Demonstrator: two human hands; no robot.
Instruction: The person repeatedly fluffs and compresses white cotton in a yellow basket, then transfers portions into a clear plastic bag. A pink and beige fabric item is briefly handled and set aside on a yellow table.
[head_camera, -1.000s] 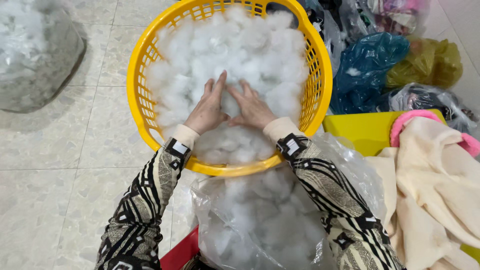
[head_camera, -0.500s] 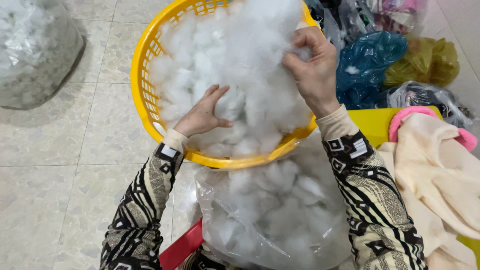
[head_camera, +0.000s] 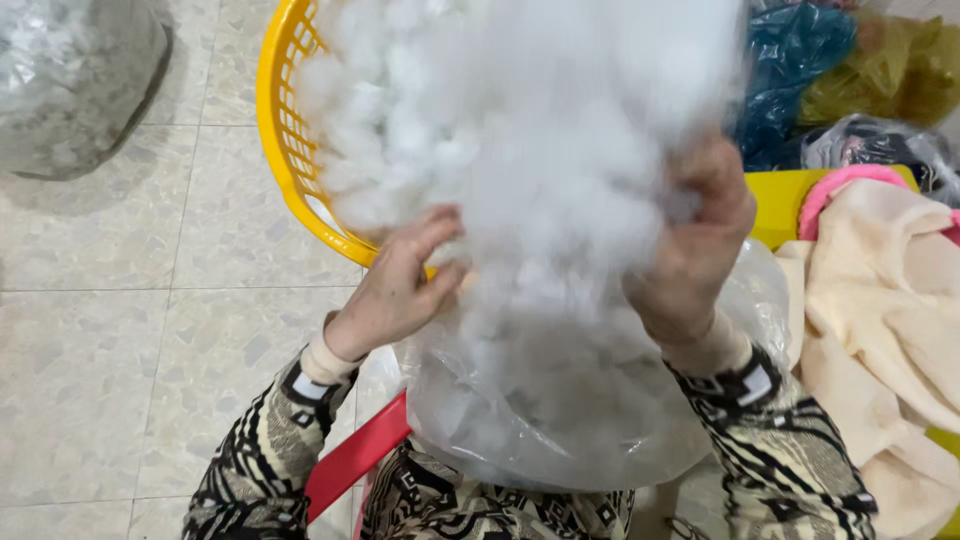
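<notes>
Both hands now higher, stuffing lifted; left hand fingers spread against white stuffing by yellow basket rim; right hand fingers clamped on clump, above clear bag on lap

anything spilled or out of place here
Nothing stands out. The white stuffing is lifted in a clump by the right hand and left hand, above the yellow basket and clear bag; none shows on the floor.
</notes>
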